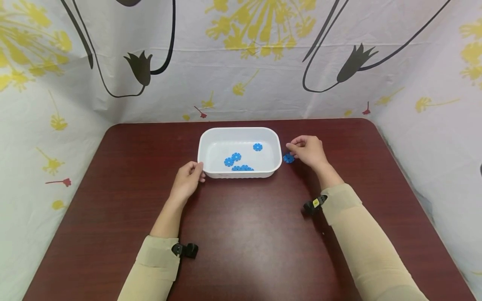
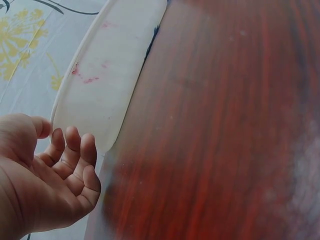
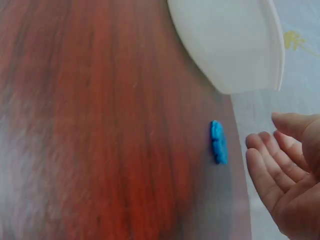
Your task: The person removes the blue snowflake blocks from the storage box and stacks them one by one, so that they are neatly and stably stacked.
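A white plastic basin (image 1: 241,175) stands near the table's far edge. Inside it lie several blue snowflake discs, one disc (image 1: 257,147) apart from the rest. My left hand (image 1: 187,180) pinches the basin's left rim between thumb and fingers; the left wrist view shows those fingers curled at the basin's wall (image 2: 95,80). Just outside the basin's right end, another blue snowflake disc (image 1: 288,158) is on the table. Over that disc is my right hand (image 1: 309,151), its fingers loosely bent. In the right wrist view, a gap separates the fingertips (image 3: 252,155) from the disc (image 3: 218,142).
The dark red-brown table (image 1: 241,234) runs from the near side to a white cloth (image 1: 263,98) with yellow and grey flower prints, which hangs behind and at both sides. Each sleeve cuff carries a small black camera, such as the left one (image 1: 186,250).
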A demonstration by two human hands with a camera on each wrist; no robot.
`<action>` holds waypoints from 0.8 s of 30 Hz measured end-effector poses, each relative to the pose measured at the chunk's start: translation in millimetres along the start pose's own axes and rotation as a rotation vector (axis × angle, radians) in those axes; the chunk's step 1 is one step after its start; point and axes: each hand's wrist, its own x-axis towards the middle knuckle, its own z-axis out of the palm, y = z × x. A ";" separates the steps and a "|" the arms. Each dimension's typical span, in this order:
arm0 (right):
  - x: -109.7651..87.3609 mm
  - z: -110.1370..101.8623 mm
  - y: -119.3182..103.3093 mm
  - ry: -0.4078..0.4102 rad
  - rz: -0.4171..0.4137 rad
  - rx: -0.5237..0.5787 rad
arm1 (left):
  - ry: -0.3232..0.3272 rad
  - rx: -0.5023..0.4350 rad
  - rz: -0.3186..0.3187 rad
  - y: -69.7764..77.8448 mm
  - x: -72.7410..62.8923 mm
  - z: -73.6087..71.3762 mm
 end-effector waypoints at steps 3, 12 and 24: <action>1.6 2.1 -4.6 0.064 -0.028 0.055 | -0.003 -0.007 0.002 -0.3 0.3 0.3; 6.9 4.7 -19.5 0.133 -0.067 0.168 | -0.002 -0.010 -0.001 -1.1 0.4 -0.1; 6.3 11.8 -44.5 0.130 -0.145 0.213 | -0.002 -0.025 0.009 -1.9 0.5 -0.1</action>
